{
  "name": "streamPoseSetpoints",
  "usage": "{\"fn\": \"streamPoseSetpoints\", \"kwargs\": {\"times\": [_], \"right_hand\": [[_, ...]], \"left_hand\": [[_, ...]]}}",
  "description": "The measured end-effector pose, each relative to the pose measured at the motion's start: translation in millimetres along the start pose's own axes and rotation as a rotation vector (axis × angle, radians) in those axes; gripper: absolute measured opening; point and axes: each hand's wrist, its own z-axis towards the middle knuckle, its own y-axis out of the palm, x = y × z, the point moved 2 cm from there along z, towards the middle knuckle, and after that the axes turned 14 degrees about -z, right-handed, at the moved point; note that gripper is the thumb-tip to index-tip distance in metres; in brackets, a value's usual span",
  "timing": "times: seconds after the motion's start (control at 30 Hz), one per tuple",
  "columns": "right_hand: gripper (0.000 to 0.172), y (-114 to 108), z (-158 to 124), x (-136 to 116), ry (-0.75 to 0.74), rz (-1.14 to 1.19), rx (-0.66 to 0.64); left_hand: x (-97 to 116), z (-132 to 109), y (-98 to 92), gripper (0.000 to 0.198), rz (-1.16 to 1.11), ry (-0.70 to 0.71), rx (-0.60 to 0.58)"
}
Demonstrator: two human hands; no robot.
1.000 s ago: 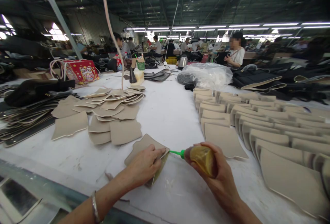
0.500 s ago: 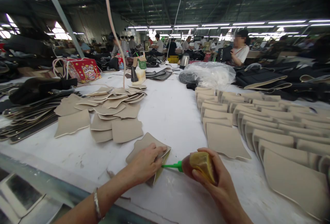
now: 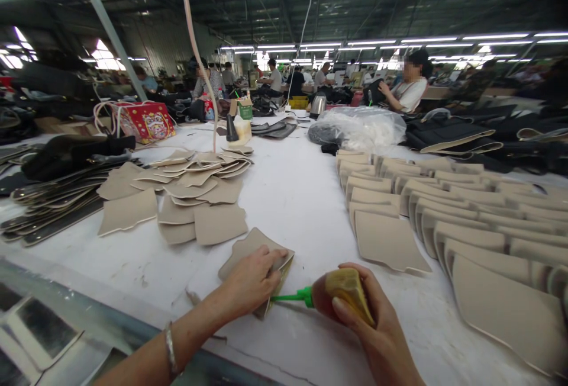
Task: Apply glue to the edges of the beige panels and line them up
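Observation:
A beige piece (image 3: 242, 248) lies near the table's front edge, over another piece whose yellowish edge shows at its right. My left hand (image 3: 252, 279) is on it, fingers together and pinching its right edge; the thumb is mostly hidden. In my right hand (image 3: 370, 315) is a bottle (image 3: 339, 294) of amber liquid, tilted, with a green nozzle pointing left. The nozzle's tip is at the lower right edge of the pieces, just below my left fingers.
Loose beige pieces (image 3: 219, 223) lie at the left, beside stacked dark parts (image 3: 66, 208). Rows of beige folded pieces (image 3: 501, 297) cover the right. Farther back are a plastic bag (image 3: 361, 128), a red bag (image 3: 146, 121) and a seated person (image 3: 410, 90).
My right hand has moved the bottle slightly down and left, so its nozzle tip sits lower along the edge. My left hand has hardly moved. The person at the back right has shifted the arms.

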Motion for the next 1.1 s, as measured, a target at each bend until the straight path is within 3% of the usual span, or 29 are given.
{"fn": "streamPoseSetpoints", "kwargs": {"times": [0.1,0.27,0.4,0.6,0.7,0.93,1.1], "right_hand": [[0.047,-1.9,-0.2,-1.1,0.007,-0.029,0.058],[0.050,1.8,-11.3,2.3,-0.004,-0.006,-0.035],[0.051,4.0,-18.8,7.0,0.040,0.035,-0.024],[0.034,0.3,-17.6,4.0,0.230,0.419,-0.077],[0.034,-4.0,-14.9,3.9,0.315,0.545,-0.076],[0.045,-0.9,-6.1,6.5,0.160,0.283,0.052],[0.052,6.5,-13.9,-2.5,0.108,0.116,0.072]], "left_hand": [[-0.7,0.6,1.0,0.049,-0.005,0.002,0.005],[-4.2,1.3,3.5,0.047,-0.027,0.016,0.024],[-7.1,1.5,5.6,0.046,-0.040,0.017,0.030],[-8.4,2.2,6.2,0.047,-0.062,0.008,0.049],[-7.8,1.8,6.2,0.047,-0.063,0.003,0.053],[-3.0,0.7,4.8,0.049,-0.076,-0.003,0.078],[-2.9,0.3,5.6,0.049,-0.085,-0.001,0.090]]}}
